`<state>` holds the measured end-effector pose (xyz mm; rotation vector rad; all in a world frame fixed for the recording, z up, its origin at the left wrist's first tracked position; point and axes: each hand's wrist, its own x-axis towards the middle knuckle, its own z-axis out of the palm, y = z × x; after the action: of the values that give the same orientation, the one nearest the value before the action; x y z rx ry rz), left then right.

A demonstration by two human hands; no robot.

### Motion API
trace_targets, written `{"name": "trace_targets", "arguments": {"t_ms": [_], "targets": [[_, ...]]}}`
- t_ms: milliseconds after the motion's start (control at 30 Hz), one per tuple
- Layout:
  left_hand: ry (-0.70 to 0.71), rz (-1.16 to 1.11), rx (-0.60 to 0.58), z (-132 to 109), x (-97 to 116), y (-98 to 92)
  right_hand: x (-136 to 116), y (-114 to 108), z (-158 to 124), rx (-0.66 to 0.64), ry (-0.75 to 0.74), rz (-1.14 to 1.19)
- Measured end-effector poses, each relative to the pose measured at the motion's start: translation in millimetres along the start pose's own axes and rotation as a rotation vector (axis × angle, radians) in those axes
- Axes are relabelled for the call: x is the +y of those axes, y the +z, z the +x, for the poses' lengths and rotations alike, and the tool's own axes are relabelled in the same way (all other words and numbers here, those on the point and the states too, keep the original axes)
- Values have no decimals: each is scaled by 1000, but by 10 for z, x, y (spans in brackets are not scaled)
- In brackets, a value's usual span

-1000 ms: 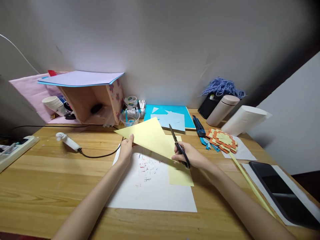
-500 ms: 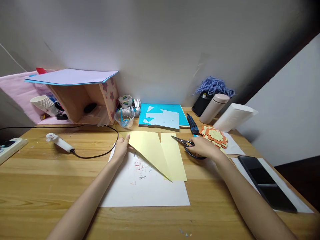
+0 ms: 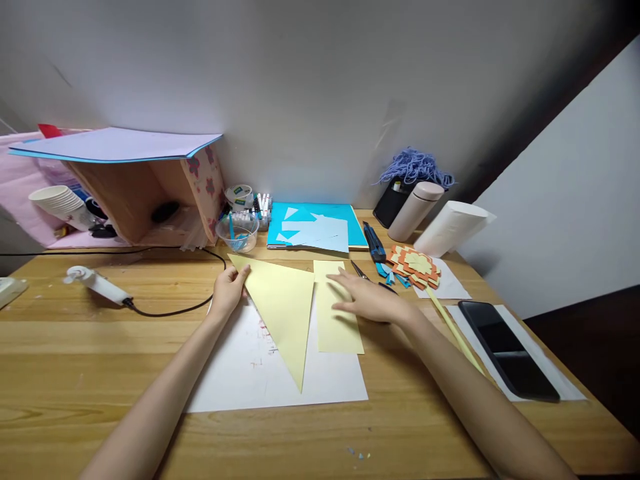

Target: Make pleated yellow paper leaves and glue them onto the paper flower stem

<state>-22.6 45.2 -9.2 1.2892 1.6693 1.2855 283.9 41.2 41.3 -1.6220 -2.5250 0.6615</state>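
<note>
Freed of the scissors [image 3: 360, 271], now lying at its twelve o'clock, the right hand [image 3: 373, 300] spreads open over a yellow strip [image 3: 341, 339]; at that hand's nine o'clock is a yellow triangle [image 3: 283, 303], gripped by the nearer left hand [image 3: 229, 291], long edge running eleven to five.

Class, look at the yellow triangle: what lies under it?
A white sheet with small marks shows on both sides of the triangle. The part beneath is covered; any marks there cannot be seen.
</note>
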Motion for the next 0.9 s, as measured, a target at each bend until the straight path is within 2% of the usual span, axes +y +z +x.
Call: {"name": "trace_targets", "arguments": {"t_ms": [67,133,233,300,400,533,633,767,900], "targets": [[1,0,-14,8,-14,-9,-52,137,50,49,51,23],[-2,-3,-42,13,-25,-11,-56,233,138,175,154,8],[-6,-23,-83,8,-28,6,17,285,290,293,278,52],[-5,-43,-103,-9,-8,23,83,293,359,305,323,165],[2,-75,-129,-46,55,41,148,290,388,276,309,309],[2,-115,-130,-81,116,54,166,133,430,314,217,402],[-10,-142,-123,-89,95,75,186,-136,629,471,199,483],[-34,-174,-106,-114,46,123,191,-392,1086,711,351,569],[-47,-197,-78,-160,57,173,67,-335,1394,821,473,628]]}}
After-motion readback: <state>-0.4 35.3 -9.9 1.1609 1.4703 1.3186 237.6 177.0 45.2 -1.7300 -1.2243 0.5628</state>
